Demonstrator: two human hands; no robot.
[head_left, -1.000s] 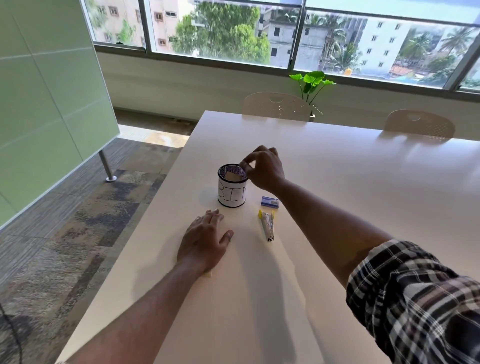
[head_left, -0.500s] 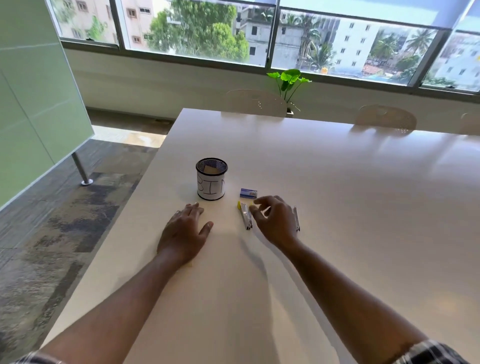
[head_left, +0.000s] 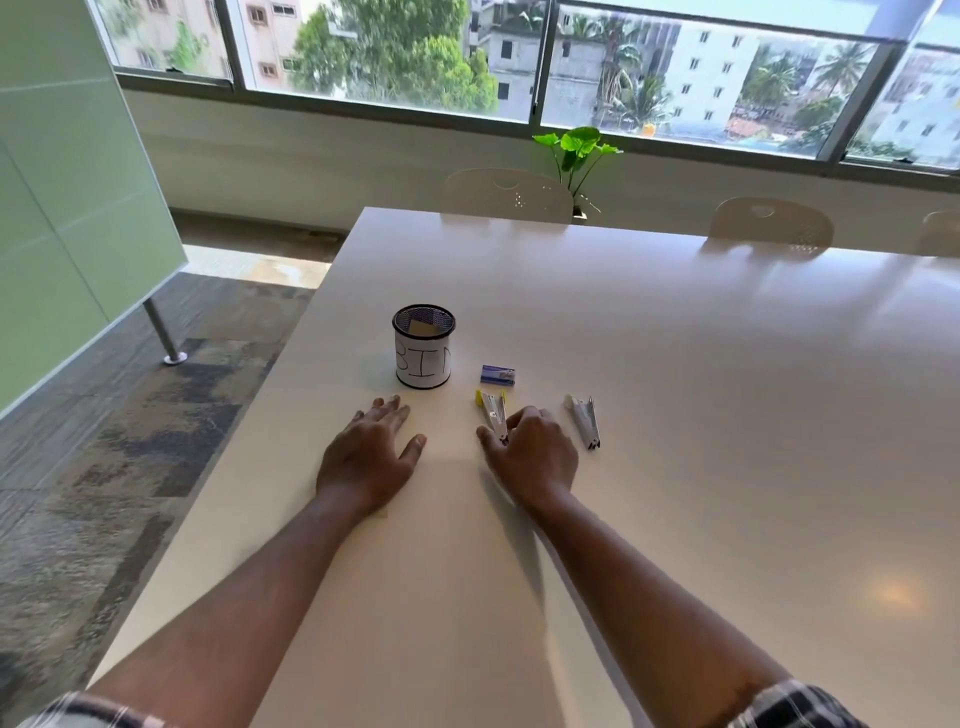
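Finds right hand (head_left: 530, 457) off mesh BIN cup (head_left: 423, 358), where seen a second ago; now down at 5 o'clock of cup. Records thumb and fingers curled round near end of yellow-tipped stapler (head_left: 492, 415), lying flat on table (head_left: 675, 364). Notes left hand (head_left: 369, 452) flat, fingers straight, holding nothing, at 9 o'clock of stapler. Logs staple box (head_left: 497, 375) at 12, second stapler (head_left: 583, 422) at 3, untouched. Judges pickup begun, lift pending.
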